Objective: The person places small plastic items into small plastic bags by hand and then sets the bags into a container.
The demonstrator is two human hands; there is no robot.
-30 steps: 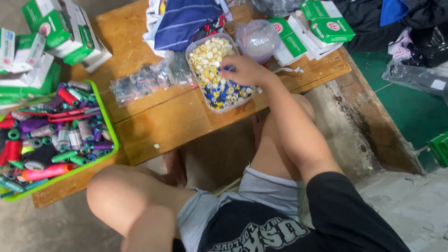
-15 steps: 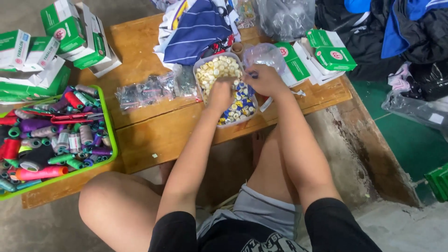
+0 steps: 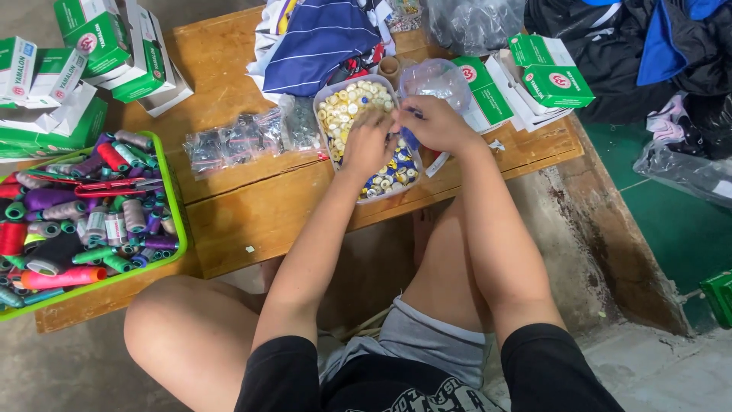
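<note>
A clear plastic tub (image 3: 322, 101) full of cream buttons and blue-and-yellow buttons stands on the wooden bench (image 3: 252, 206). My left hand (image 3: 367, 143) reaches into the tub, its fingers bent down among the cream buttons; whether it grips any is hidden. My right hand (image 3: 441, 123) hovers at the tub's right rim, fingertips pinched together on what looks like a small blue piece. Both hands nearly touch. A clear round lid or bowl (image 3: 436, 78) lies just behind my right hand.
A green tray (image 3: 177, 200) at the left holds several thread spools and red scissors (image 3: 114, 187). Green-and-white boxes (image 3: 114, 46) are stacked far left and also on the right (image 3: 550, 76). Clear bags of dark small parts (image 3: 244, 139) and striped navy cloth (image 3: 320, 42) lie behind the tub.
My left arm came in over the bench and its hand went down into the tub. My right hand stayed at the tub, shifting slightly to its right rim.
</note>
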